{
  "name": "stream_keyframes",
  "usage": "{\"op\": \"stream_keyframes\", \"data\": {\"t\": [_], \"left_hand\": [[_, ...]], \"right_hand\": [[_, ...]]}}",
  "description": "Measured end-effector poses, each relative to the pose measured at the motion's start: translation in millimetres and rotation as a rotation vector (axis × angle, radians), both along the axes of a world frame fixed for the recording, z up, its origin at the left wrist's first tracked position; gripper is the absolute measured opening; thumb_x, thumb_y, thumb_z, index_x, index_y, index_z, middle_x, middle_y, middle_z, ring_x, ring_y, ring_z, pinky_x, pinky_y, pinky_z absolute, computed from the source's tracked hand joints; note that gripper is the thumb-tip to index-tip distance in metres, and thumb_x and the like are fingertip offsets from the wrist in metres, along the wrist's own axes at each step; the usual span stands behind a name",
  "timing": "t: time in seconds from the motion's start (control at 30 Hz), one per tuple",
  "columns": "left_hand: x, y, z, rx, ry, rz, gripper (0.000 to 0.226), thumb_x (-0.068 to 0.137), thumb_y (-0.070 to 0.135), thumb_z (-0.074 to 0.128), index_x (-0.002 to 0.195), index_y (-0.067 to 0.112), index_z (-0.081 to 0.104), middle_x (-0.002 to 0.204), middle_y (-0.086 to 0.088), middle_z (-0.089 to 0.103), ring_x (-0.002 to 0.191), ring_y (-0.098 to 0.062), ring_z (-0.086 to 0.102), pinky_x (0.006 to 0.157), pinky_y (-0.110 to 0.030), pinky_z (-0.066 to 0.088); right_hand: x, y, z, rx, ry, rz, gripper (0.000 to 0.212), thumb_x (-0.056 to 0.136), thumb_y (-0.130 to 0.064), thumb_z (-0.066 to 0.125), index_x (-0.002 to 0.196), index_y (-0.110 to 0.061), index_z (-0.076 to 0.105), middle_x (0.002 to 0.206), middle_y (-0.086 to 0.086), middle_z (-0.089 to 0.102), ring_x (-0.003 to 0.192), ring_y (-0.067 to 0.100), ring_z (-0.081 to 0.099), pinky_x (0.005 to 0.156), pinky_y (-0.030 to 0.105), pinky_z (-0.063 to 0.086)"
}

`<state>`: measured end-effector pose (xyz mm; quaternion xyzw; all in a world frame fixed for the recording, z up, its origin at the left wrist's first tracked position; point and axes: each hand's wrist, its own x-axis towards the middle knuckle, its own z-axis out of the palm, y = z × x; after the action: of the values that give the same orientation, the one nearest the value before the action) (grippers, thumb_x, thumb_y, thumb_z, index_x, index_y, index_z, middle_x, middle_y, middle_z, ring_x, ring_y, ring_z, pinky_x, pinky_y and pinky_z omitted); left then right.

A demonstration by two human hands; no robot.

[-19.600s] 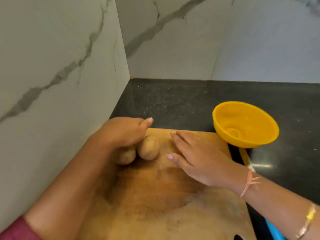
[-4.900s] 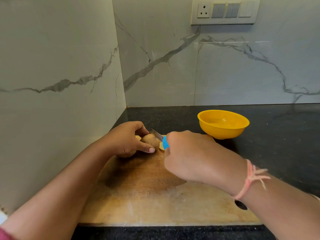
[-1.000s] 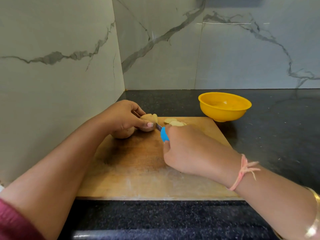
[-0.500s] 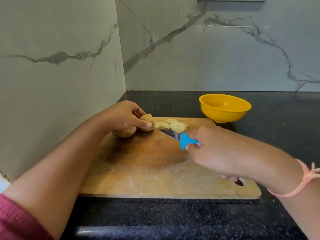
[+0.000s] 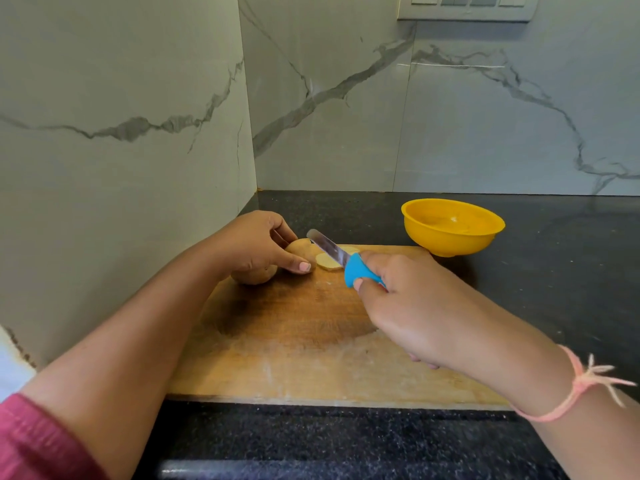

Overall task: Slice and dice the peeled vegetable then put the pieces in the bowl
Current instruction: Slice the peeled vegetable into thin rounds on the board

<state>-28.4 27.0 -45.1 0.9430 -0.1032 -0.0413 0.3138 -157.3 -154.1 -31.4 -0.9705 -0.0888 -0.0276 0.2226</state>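
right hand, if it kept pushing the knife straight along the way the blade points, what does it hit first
Probably the potato under the left hand: the knife tip points up-left at it. Depth is unclear; the blade may pass just above it.

A black speckled countertop (image 5: 346, 441) is set into a corner of grey-veined marble wall (image 5: 121, 98). A switch panel (image 5: 465, 6) is mounted far right, cut off by the top edge.
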Motion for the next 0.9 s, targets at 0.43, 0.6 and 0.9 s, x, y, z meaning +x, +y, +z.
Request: {"op": "stream_keyframes", "data": {"t": [0.43,0.6,0.9], "left_hand": [[0,-3,-1,0.007,-0.025,0.020,0.034,0.076,0.038,0.075,0.100,0.024,0.056,0.085,0.011,0.055,0.076,-0.006,0.051,0.064,-0.016,0.042],[-1,-3,-1,-0.004,-0.029,0.023,0.033,0.075,0.038,0.076,0.097,0.024,0.056,0.084,0.011,0.056,0.076,-0.007,0.051,0.065,-0.016,0.043],[-6,-6,0,0.023,-0.049,0.021,0.035,0.074,0.034,0.078,0.100,0.022,0.058,0.091,0.009,0.057,0.078,-0.008,0.051,0.059,-0.015,0.036]], "right_hand": [[6,11,-6,-0.060,-0.053,-0.001,0.047,0.101,-0.030,0.034,0.146,-0.024,0.026,0.102,0.000,0.052,0.079,0.007,0.043,0.059,0.015,0.037],[6,15,-9,-0.074,-0.051,-0.004,0.051,0.101,-0.029,0.033,0.149,-0.023,0.018,0.106,0.000,0.056,0.082,0.008,0.050,0.053,0.014,0.034],[17,18,18,-0.088,0.100,0.021,0.034,0.097,-0.021,0.041,0.130,-0.019,0.043,0.066,-0.002,0.045,0.048,0.007,0.043,0.035,0.013,0.035]]}}
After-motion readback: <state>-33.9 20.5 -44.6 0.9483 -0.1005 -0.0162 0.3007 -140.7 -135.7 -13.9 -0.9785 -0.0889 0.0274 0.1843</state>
